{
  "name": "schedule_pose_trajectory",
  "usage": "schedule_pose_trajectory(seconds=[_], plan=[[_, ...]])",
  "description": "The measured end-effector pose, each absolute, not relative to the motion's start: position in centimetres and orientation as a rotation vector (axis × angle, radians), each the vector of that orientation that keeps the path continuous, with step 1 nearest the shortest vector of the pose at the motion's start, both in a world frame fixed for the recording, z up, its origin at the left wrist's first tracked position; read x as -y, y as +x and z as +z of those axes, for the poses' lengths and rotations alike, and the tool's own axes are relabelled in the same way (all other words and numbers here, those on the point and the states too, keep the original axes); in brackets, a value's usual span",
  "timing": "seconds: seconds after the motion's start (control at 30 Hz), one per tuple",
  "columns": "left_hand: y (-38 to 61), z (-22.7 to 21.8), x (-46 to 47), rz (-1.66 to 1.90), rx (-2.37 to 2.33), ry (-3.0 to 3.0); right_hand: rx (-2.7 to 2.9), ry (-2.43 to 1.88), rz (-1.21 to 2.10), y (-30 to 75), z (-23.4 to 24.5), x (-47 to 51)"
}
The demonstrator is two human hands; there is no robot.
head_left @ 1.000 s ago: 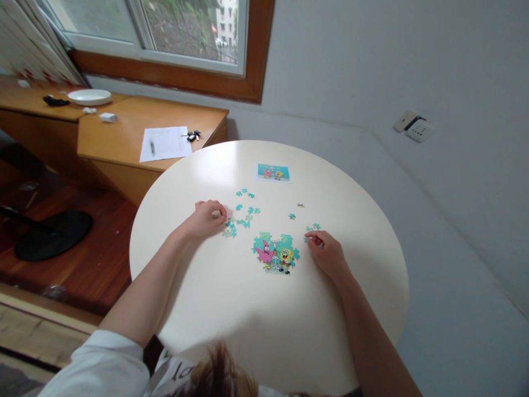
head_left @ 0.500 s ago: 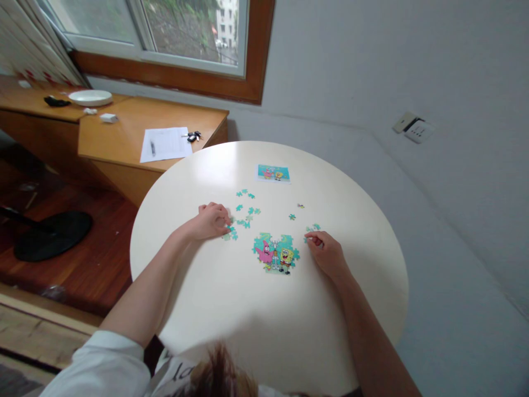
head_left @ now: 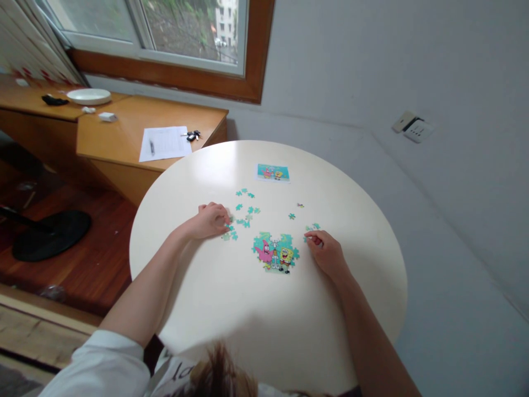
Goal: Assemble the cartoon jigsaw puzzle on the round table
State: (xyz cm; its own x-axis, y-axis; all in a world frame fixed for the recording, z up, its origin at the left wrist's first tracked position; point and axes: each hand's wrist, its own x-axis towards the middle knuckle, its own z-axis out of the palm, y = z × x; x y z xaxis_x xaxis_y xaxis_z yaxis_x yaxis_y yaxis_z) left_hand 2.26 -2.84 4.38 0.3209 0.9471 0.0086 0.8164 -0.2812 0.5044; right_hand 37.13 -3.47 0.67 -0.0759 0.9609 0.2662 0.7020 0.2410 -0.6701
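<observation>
A partly joined jigsaw puzzle lies on the round white table, showing a pink starfish and a yellow sponge cartoon figure. To its left, my left hand rests with curled fingers, thumb and fingertips closed at a teal puzzle piece among several loose ones. On the puzzle's right side my right hand pinches a small puzzle piece, mostly covered by the fingertips. Just beyond those fingers lie a few more loose pieces. Farther back is a picture card with the same cartoon scene.
Loose pieces are scattered behind my left hand, and two single pieces lie behind the puzzle. A wooden desk at the left holds a paper sheet, keys and a white plate. The wall stands at the right.
Both hands stay in nearly the same places, and the pieces lie as before. Only the camera view has shifted very slightly.
</observation>
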Motion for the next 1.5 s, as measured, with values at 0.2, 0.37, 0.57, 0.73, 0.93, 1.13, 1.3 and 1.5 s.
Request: schedule_pose_trajectory(seconds=[0.2,0.37,0.57,0.73,0.93,1.13,1.3,1.5], plan=[[2.2,4.5,2.9,0.428,-1.555,2.179,1.842,-1.524,0.478,37.1,0.6,3.4],[2.2,4.7,3.0,0.372,-1.533,2.115,1.844,-1.511,0.467,37.2,0.5,3.5],[2.2,4.9,2.9,0.38,-1.54,2.102,1.834,-1.519,0.488,37.1,0.4,3.5],[2.1,5.0,3.0,0.431,-1.525,2.085,1.83,-1.516,0.476,37.2,0.3,3.4],[1.8,4.1,2.8,0.475,-1.496,2.039,1.822,-1.498,0.483,37.2,0.0,3.3],[1.8,4.0,2.6,0.451,-1.512,2.11,1.732,-1.512,0.478,37.2,-0.2,3.3],[1.6,4.1,2.5,0.418,-1.533,2.16,1.623,-1.557,0.44,37.3,0.2,3.2],[1.3,3.8,2.3,0.424,-1.535,2.139,1.499,-1.561,0.389,37.4,0.4,3.0]])
